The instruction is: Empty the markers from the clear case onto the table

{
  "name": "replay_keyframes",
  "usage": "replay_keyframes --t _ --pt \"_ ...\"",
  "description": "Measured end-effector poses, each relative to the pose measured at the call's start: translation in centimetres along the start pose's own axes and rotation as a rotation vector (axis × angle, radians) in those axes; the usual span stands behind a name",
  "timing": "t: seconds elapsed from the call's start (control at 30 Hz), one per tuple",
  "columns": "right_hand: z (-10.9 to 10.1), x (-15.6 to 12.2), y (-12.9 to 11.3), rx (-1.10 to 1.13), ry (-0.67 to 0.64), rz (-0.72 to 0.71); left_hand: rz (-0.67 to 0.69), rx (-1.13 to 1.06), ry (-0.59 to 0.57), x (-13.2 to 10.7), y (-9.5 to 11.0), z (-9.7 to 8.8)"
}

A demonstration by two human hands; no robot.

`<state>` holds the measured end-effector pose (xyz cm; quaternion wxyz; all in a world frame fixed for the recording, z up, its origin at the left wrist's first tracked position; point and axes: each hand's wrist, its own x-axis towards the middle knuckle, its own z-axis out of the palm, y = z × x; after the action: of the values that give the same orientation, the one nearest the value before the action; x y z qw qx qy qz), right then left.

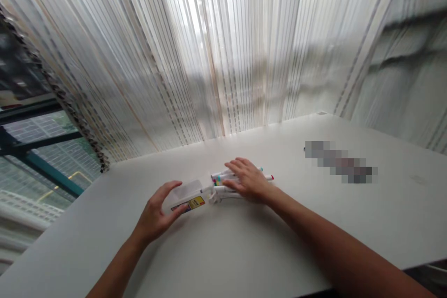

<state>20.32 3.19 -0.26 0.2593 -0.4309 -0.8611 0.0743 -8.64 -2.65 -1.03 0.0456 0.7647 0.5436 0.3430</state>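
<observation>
My left hand (157,209) grips a clear plastic case (190,189) by its sides, thumb on the near face over a yellow and dark label. The case lies tilted on the white table, with one end toward a loose bunch of white markers (223,189). Over that bunch, my right hand (246,180) is curved, its thumb on the near side and its fingers on the far side. Red and light blue ends stick out to the right of the hand. Small multicoloured ends show on the left. Part of the bunch is hidden under the palm.
The white table (223,251) runs back to a striped sheer curtain (216,65). A pixelated long object (338,160) lies at the right. Beyond the table's left edge is a window with a dark green frame (45,163).
</observation>
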Motion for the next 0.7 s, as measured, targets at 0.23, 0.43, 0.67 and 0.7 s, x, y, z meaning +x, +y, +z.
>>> replay_keyframes --t 0.23,0.43,0.67,0.7 --pt "0.3 1.0 0.5 -0.153 -0.27 -0.178 0.076 0.182 -0.117 0.8 1.3 -1.0" --pt "0.4 1.6 0.8 -0.184 -0.318 -0.101 -0.18 -0.025 -0.034 -1.5 -0.9 -3.1" --pt "0.9 5.4 1.4 -0.171 -0.421 -0.101 -0.606 -0.501 0.218 -1.9 -1.7 -5.0" --pt "1.0 6.2 1.5 -0.168 -0.433 -0.082 -0.635 -0.602 0.262 -1.7 -1.6 -5.0"
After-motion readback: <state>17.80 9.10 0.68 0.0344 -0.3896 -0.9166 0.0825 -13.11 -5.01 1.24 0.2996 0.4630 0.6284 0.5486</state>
